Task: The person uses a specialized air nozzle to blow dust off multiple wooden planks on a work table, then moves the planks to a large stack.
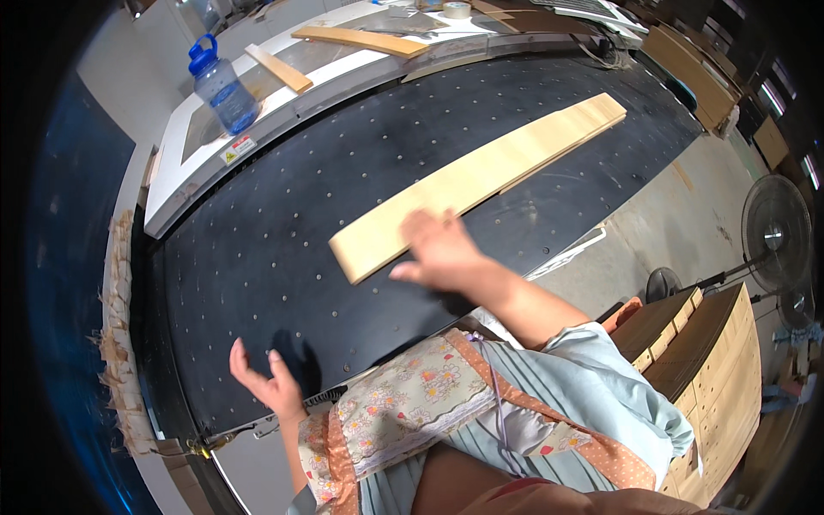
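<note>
Here, in the head view, the pale plank [476, 182] lay flat on the black perforated table [257, 257], its long axis running from near left to far right. The right hand [439, 249] was spread open, pressed on the plank's near end; the left hand [262, 378] hovered open, empty. A sideways slide was judged likely, nothing being gripped.

The right hand [438, 249] reaches forward, palm down, fingers spread; the left hand [262, 378] hovers low, open, fingers loosely curled.
</note>
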Tool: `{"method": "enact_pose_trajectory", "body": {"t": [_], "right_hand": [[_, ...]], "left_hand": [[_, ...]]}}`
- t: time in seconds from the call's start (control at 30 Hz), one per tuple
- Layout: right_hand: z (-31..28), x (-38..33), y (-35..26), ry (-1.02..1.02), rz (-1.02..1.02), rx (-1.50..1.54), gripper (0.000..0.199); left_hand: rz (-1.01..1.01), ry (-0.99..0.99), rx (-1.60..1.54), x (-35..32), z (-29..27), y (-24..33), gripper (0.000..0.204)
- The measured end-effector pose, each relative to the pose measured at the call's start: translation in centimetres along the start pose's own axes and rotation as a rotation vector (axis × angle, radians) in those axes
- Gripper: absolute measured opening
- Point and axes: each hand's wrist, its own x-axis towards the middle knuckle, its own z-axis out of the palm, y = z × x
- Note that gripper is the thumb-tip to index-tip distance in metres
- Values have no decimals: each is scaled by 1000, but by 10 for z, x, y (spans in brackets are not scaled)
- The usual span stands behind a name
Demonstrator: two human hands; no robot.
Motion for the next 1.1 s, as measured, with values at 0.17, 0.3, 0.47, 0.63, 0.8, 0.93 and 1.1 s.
{"method": "enact_pose_trajectory", "body": {"t": [0.17, 0.3, 0.47, 0.63, 0.8, 0.93, 1.1], "right_hand": [[18, -22, -30, 124, -379, 127, 67], [11, -38, -22, 130, -334, 163, 65], [12, -58, -8, 78, -170, 220, 59], [36, -68, -6, 106, -206, 173, 54], [37, -69, -5, 177, -198, 176, 50], [41, -70, -4, 234, -232, 148, 46], [38, -72, -5, 257, -218, 184, 40]], "left_hand": [[236, -559, 82, 44, 28, 41, 77], [237, -895, 331, 33, 57, 31, 99], [209, -878, 399, 26, 61, -9, 91], [197, -851, 416, 33, 64, -2, 85], [228, -819, 400, 43, 61, -11, 82], [253, -898, 338, 67, 59, -16, 71], [-19, -1071, 188, 138, 61, -6, 43]]}}
